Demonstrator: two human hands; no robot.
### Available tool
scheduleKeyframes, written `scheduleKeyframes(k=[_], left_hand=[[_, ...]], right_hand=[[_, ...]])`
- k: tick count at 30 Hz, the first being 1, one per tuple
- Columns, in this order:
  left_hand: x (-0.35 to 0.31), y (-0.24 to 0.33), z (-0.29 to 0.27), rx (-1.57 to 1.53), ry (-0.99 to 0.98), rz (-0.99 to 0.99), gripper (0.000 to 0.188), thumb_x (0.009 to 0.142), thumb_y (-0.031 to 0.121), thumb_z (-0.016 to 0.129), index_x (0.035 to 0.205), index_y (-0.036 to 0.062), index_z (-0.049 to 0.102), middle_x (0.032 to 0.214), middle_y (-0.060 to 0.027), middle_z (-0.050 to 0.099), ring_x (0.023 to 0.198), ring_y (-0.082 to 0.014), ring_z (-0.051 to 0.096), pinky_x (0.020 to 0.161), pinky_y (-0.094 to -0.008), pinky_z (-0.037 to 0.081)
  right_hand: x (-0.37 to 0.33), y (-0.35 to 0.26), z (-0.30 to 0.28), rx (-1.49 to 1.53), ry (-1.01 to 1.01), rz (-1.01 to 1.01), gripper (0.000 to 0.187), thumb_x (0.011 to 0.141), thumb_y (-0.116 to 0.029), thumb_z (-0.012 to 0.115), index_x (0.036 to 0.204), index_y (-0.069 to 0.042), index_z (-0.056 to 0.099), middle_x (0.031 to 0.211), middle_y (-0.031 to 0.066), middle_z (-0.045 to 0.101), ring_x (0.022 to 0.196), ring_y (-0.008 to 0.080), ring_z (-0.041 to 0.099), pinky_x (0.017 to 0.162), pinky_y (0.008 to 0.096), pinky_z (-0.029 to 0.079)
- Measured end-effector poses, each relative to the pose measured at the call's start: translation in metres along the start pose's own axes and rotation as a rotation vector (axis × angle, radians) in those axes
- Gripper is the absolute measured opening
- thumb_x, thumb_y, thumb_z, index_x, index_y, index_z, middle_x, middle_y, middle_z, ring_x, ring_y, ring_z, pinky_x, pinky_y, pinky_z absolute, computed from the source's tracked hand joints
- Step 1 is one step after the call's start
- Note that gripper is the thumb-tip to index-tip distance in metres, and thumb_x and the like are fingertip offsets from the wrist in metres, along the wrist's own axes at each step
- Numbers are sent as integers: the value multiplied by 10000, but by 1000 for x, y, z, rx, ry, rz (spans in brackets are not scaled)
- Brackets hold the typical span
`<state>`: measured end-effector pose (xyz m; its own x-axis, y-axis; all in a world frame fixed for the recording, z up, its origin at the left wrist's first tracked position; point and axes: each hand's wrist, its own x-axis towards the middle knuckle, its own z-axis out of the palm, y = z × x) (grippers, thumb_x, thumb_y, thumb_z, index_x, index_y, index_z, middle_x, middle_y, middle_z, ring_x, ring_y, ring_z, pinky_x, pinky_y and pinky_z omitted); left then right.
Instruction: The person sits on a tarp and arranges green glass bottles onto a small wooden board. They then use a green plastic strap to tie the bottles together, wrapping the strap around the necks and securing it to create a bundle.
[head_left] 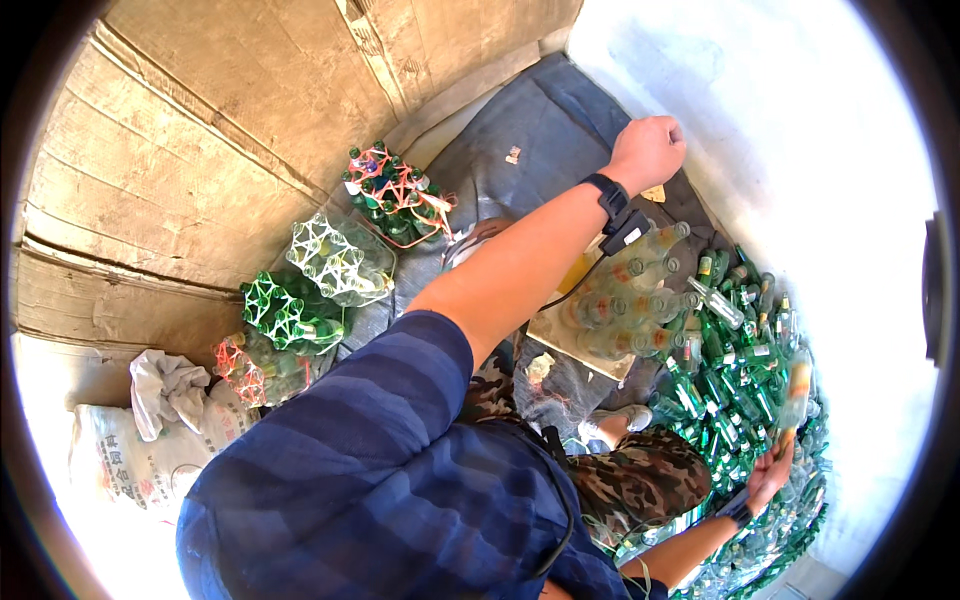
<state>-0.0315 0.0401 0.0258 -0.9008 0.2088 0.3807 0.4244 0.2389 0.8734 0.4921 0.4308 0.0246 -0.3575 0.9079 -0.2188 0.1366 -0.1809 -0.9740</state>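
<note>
My right hand [770, 474] is closed around the narrow end of a clear glass bottle [797, 392], which has an orange-brown label. It holds the bottle over a large heap of mostly green glass bottles [735, 385] at the right. My left arm reaches across to the far side, where my left hand [649, 150] is curled into a fist near the white wall; nothing shows sticking out of it. Between my hands, several clear bottles [625, 300] stand grouped on a pale flat board [560, 338], partly hidden by my left forearm.
At the left, along brown cardboard panels [200, 130], sit bundles of bottles tied with red [385, 185], white [335, 255] and green strapping [275, 308]. A white printed sack [120, 450] lies at the lower left. Dark sheeting [520, 120] covers the floor. The white wall [780, 130] borders the right side.
</note>
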Motion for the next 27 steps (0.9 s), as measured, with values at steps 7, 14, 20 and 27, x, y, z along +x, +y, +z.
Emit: scheduleKeyframes(k=[7, 14, 20, 27], left_hand=[[-2, 7, -8, 2, -62, -5, 173, 862, 208, 646, 885, 58, 729, 885, -174, 741, 886, -393, 702, 808, -467, 564], [4, 4, 4, 81, -81, 20, 213, 884, 230, 679, 927, 34, 749, 824, -163, 732, 788, -297, 724, 735, -390, 568], [4, 6, 11, 110, -154, -4, 196, 905, 223, 707, 935, 35, 754, 741, -49, 720, 626, -118, 663, 618, -298, 541], [-7, 21, 19, 110, -242, -22, 190, 915, 194, 703, 955, 12, 737, 697, -13, 676, 589, -86, 624, 572, -275, 499]], right_hand=[[51, -23, 138, -589, 40, -284, 310, 1026, -389, 598, 1067, -88, 660, 663, -46, 474, 478, 63, 407, 410, 239, 312], [47, 14, 206, -1084, 18, -742, 417, 1011, -396, 582, 1012, 16, 642, 978, 275, 670, 889, 486, 634, 803, 524, 480], [-5, 6, 275, -1042, -40, -672, 387, 984, -420, 616, 1012, -34, 611, 907, 263, 706, 875, 496, 665, 746, 573, 501], [-16, 16, 298, -1028, -177, -679, 401, 976, -423, 652, 1020, -30, 589, 871, 244, 709, 855, 461, 684, 719, 546, 521]])
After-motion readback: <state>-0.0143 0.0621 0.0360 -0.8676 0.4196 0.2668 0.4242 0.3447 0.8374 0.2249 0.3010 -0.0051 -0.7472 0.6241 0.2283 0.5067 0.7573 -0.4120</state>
